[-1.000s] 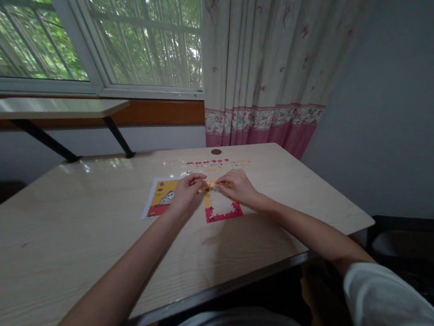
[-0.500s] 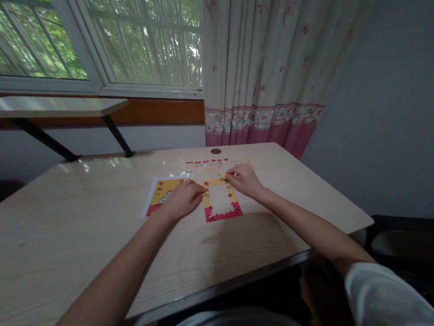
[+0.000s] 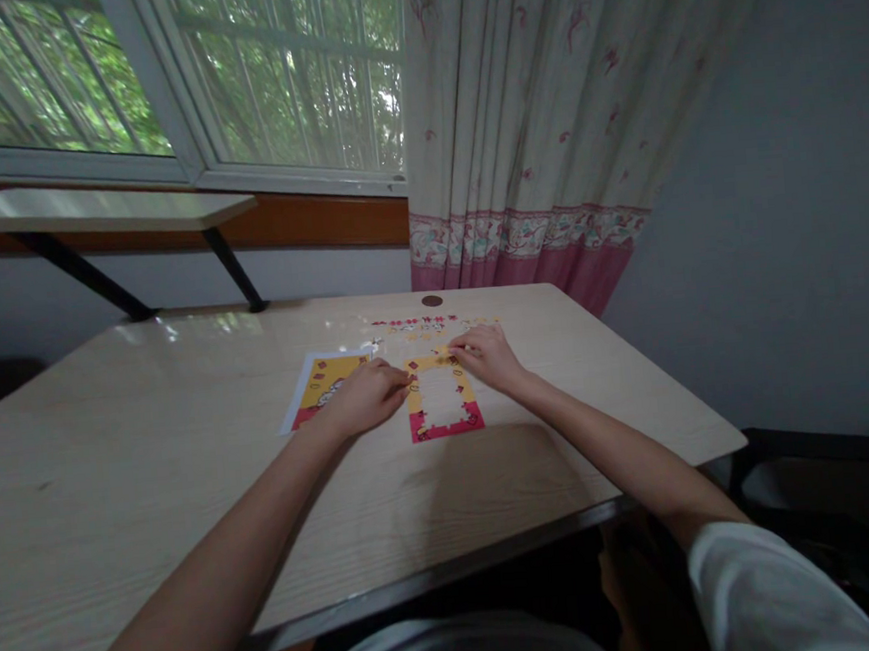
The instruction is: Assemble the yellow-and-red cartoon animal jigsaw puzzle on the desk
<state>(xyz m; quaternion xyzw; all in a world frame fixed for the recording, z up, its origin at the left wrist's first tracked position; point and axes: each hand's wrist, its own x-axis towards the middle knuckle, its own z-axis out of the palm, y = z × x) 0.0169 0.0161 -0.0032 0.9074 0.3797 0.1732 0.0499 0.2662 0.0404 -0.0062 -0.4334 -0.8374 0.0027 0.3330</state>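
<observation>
A jigsaw frame (image 3: pixel 446 423) with a yellow and red border and a hollow middle lies on the wooden table (image 3: pixel 151 458). My left hand (image 3: pixel 369 392) rests curled at the frame's left edge, fingertips touching it. My right hand (image 3: pixel 488 353) pinches a small yellow puzzle piece (image 3: pixel 443 352) at the frame's top right corner. A printed reference picture (image 3: pixel 319 385) in yellow and red lies just left of my left hand, partly hidden by it. Several loose pieces (image 3: pixel 424 326) are spread beyond the frame.
A small brown round disc (image 3: pixel 432 301) sits near the table's far edge. Behind it are a window (image 3: pixel 159 76), a narrow shelf (image 3: pixel 94 210) on black brackets and a patterned curtain (image 3: pixel 538 117). The table's right corner (image 3: pixel 736 430) borders a dark gap.
My hands, together over the frame's top a second ago, have parted. The right hand went up to the loose pieces and holds a yellow piece; the left settled at the frame's left edge.
</observation>
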